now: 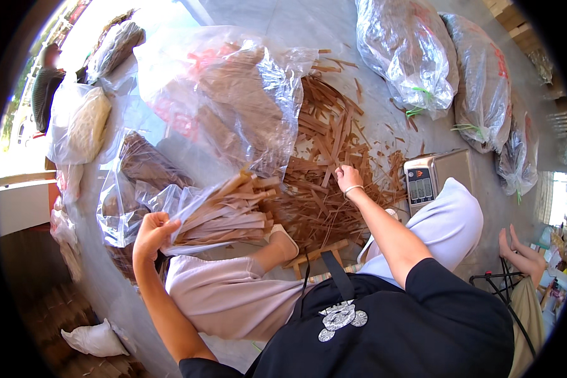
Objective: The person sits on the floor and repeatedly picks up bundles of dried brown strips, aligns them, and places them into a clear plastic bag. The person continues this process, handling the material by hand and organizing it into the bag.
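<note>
My left hand (156, 232) pinches the edge of a clear plastic bag (192, 205), which lies open sideways with a bundle of flat, pale brown dried strips (230, 217) inside. My right hand (349, 179) is on a loose heap of darker brown strips (331, 132) to the right of that bag, its fingers curled; what they grip is too small to make out. A large clear bag with red printing (220, 94) covers more brown material behind the heap. A steel weighing scale (447, 167) stands beside my right knee.
Tied bags (403, 57) lie at back right. More bags (79, 123) line the left, near another person (47, 88). A low wooden stool (299, 264) is between my legs. Another person's bare legs (526, 252) are at right. A white sack (91, 337) sits lower left.
</note>
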Tool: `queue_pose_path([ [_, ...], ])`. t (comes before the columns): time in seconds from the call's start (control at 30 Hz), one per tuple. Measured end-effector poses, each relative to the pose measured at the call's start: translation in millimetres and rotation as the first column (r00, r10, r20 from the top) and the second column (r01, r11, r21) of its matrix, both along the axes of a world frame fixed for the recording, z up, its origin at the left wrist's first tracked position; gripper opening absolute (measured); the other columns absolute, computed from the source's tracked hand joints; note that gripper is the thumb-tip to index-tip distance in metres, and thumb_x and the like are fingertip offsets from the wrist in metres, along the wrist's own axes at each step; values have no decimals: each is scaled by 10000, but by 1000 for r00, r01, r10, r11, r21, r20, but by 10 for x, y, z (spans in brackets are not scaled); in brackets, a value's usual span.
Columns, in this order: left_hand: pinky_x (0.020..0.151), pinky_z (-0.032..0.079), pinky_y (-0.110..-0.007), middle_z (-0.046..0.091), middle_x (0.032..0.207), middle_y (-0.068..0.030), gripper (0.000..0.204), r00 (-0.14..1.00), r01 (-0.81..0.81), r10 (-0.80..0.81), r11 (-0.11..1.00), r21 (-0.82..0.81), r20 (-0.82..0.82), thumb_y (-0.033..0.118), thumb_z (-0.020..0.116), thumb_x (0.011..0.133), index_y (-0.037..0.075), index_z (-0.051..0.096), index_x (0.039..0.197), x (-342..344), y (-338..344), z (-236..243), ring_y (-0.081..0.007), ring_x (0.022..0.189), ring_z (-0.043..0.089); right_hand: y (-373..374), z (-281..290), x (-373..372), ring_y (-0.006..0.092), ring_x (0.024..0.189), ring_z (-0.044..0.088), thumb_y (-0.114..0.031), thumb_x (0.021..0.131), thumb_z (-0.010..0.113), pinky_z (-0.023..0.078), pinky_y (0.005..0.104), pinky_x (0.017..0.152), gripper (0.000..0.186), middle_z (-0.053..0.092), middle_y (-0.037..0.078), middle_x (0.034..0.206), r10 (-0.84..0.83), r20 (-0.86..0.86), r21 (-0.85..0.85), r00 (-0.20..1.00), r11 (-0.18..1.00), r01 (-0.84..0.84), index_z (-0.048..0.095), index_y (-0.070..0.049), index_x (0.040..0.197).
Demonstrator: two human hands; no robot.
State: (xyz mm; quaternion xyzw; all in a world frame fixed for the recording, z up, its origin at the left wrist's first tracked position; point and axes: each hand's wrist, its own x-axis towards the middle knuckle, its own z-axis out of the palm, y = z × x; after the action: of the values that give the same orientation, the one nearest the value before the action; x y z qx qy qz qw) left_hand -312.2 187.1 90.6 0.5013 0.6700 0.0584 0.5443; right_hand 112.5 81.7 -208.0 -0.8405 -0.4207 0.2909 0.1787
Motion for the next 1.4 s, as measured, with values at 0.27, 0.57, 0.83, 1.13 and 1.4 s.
queue_pose_path([
  [0.27, 325, 301, -213, 454, 434, -11, 404, 994, 105, -107, 986, -128, -11, 82, 695, 748, 104, 365, 517, 291, 175, -121, -76, 336, 423, 119, -323, 129, 334, 846, 613, -206, 690, 739, 486, 407, 725, 257, 634, 174, 853, 80, 12, -258, 997, 963, -75, 599, -25, 806],
  [0.57, 350, 289, -220, 433, 441, 8, 374, 971, 237, -230, 958, -159, 58, 50, 665, 741, 83, 371, 512, 772, 285, -84, -56, 367, 406, 166, -168, 222, 355, 796, 604, -218, 667, 682, 488, 435, 742, 354, 609, 213, 835, -73, 122, -152, 990, 984, 91, 541, -6, 913],
  [0.83, 345, 298, -221, 404, 453, 23, 396, 971, 203, -212, 975, -89, -111, 38, 669, 723, 95, 335, 519, 656, 422, -85, -56, 367, 412, 575, -619, 311, 408, 876, 578, -331, 737, 624, 464, 449, 771, 430, 608, 255, 874, -286, -5, -65, 958, 956, 285, 556, 24, 970],
  [1.13, 357, 303, -218, 406, 465, 32, 386, 975, 171, -183, 980, -99, -130, 44, 665, 743, 94, 339, 543, 592, 423, -102, -44, 385, 403, 557, -734, 289, 336, 817, 632, -368, 635, 720, 492, 383, 744, 450, 654, 192, 841, -411, -264, -244, 872, 904, 352, 651, -7, 896],
  [1.4, 377, 360, -233, 475, 458, -30, 334, 913, 337, -342, 939, -61, -221, 47, 673, 710, 48, 387, 536, 783, 465, -203, -94, 412, 518, 506, -155, 176, 34, 481, 471, -93, 810, 596, 387, 189, 388, 31, 663, 55, 808, -389, -907, -224, 162, 771, 596, 571, -76, 804],
])
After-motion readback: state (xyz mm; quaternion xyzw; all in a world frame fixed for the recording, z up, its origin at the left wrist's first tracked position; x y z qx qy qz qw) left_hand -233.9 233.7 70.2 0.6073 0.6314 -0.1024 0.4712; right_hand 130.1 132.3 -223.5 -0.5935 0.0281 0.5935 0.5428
